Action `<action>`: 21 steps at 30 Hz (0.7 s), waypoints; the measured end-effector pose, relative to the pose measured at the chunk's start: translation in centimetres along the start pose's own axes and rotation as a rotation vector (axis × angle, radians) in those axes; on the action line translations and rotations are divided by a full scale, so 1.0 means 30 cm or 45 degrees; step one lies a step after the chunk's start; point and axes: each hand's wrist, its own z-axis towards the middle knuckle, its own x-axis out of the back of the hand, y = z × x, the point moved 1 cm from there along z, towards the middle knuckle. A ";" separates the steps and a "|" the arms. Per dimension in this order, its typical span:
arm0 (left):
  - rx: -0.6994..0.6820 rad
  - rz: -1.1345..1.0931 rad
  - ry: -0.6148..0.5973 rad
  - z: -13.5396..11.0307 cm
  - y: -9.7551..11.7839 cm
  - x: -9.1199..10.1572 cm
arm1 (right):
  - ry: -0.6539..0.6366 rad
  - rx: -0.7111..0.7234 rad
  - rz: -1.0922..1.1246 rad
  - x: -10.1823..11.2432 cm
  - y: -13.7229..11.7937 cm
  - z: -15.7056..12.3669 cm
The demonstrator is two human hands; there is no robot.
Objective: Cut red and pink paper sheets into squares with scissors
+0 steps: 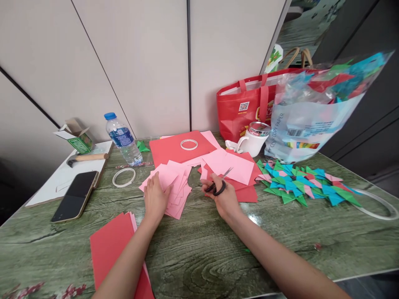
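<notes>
My left hand (156,196) rests on a loose pile of pink paper pieces (179,191), its fingers lying over the top sheets with the thumb apart. Black-handled scissors (219,189) are held in my right hand (225,200), blades pointing up and away from me. Just beyond that hand lie more pink sheets (232,164) on top of red paper pieces (247,194). A red sheet (183,149) over pink ones sits at the back, with a roll of tape (188,144) on it. Under my left forearm is a stack of red paper (114,249).
A water bottle (124,141), another tape roll (124,177), a phone (75,195) and a hammer (89,158) are at the left. To the right stand a white mug (253,143), red bag (230,110) and plastic bag (305,124), behind folded paper pieces (299,182).
</notes>
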 end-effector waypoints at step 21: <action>0.050 -0.514 0.369 -0.005 0.055 0.082 | -0.418 -0.138 -0.188 -0.017 0.027 -0.030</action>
